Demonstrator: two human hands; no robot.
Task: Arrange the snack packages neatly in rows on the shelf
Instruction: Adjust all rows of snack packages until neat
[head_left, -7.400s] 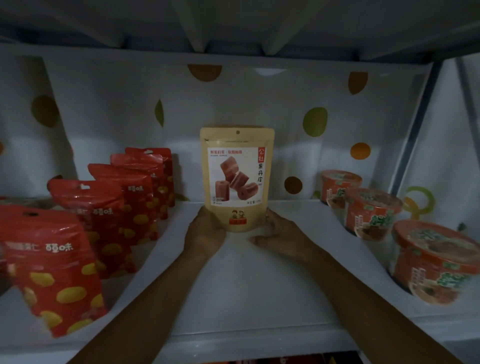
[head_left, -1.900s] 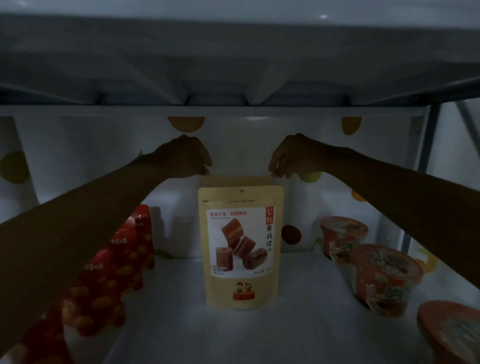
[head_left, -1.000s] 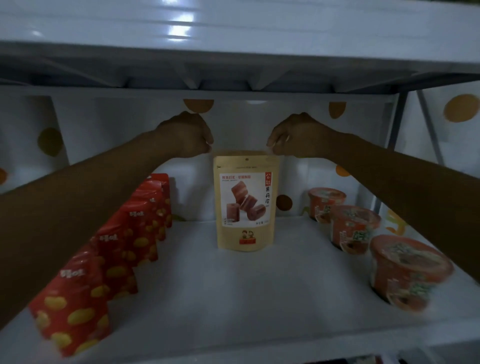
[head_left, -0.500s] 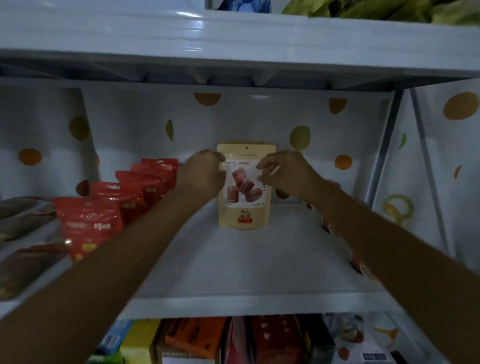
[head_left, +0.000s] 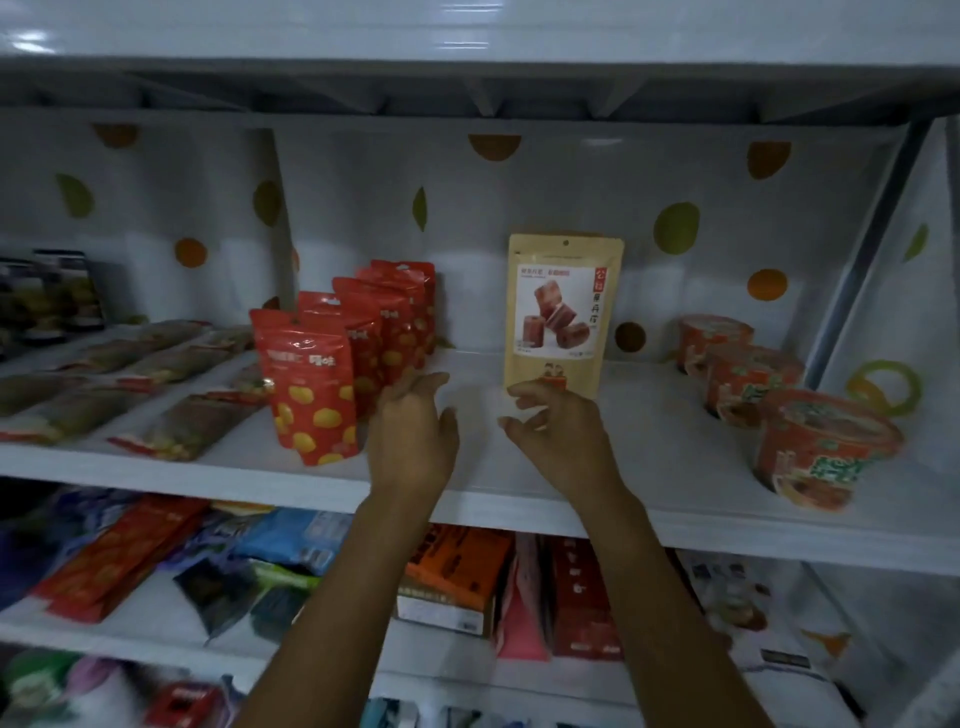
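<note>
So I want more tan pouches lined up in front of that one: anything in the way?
Nothing visible. The shelf is bare in front of the tan pouch; only the open left hand and right hand hover there.

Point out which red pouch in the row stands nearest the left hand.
The front red pouch, with large yellow spots; the left hand hovers just beside it, while the others stand behind.

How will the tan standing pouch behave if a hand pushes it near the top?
The tan pouch stands alone, tall on a narrow base, so it would probably tip backward. It looks thin and flexible, likely light, and may slide on the smooth shelf.
</note>
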